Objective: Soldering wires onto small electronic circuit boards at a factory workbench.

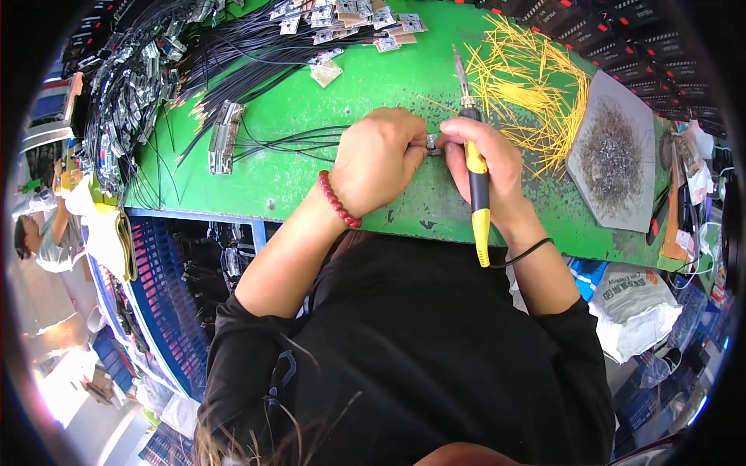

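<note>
Over the front part of the green table (pixel 295 190), my left hand (pixel 377 159) is closed, thumb and finger pinching a small silvery part (pixel 433 143) with black wires (pixel 299 138) trailing left. Those wires run to a cluster of shiny metallic pieces (pixel 224 140). My right hand (pixel 501 167) grips a yellow-and-black soldering iron (pixel 480 203), its tip pointing away from me and up, clear of the small part. The right thumb and forefinger also reach the small part; whether they pinch it is hard to make out.
Loose yellow wires (pixel 536 85) lie beyond my right hand. A grey slab (pixel 622 155) with dark burnt residue sits at the right. Black cables with small boards (pixel 326 71) spread across the back, and a tangled heap of wired parts (pixel 128 109) fills the left edge.
</note>
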The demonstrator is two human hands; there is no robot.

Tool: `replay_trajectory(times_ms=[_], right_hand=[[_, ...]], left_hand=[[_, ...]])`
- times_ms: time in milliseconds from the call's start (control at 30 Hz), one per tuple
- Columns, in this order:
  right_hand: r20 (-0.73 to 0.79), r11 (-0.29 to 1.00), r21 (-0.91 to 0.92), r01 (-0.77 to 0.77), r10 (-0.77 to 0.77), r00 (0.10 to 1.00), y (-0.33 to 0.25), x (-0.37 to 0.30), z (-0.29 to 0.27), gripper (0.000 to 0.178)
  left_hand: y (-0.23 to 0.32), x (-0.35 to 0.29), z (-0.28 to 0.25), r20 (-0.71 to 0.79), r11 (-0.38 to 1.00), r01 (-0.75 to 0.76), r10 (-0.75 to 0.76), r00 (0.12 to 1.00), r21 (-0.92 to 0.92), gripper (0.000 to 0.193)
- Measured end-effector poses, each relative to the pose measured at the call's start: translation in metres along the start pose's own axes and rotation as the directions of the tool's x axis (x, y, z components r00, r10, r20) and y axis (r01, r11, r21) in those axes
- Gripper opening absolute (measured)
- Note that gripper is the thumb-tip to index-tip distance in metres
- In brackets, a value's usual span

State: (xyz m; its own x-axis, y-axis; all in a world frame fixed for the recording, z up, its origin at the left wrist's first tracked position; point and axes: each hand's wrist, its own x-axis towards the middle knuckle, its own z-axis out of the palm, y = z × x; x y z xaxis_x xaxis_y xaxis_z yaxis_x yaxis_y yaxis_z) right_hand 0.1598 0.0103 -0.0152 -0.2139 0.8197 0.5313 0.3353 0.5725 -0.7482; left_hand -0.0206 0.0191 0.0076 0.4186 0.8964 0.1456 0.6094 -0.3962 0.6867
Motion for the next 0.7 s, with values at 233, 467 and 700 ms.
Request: replay_trajectory(times_ms=[233, 467, 700], right_hand=[[0.080, 0.979, -0.029, -0.204, 0.205, 0.975, -0.002, -0.003, -0.003, 0.040], [-0.050, 0.985, -0.047, -0.167, 0.165, 0.985, -0.003, -0.007, -0.002, 0.035], [0.079, 0.871, 0.264, -0.414, 0.409, 0.909, -0.027, -0.020, -0.044, 0.037]], left_hand=[[0.000, -0.001, 0.001, -0.009, 0.999, 0.024, -0.024, 1.000, -0.041, 0.010], [-0.001, 0.000, 0.006, -0.047, 0.999, 0.021, -0.023, 0.999, -0.035, 0.007], [-0.002, 0.002, 0.006, -0.016, 0.999, 0.037, -0.036, 0.999, 0.028, 0.007]])
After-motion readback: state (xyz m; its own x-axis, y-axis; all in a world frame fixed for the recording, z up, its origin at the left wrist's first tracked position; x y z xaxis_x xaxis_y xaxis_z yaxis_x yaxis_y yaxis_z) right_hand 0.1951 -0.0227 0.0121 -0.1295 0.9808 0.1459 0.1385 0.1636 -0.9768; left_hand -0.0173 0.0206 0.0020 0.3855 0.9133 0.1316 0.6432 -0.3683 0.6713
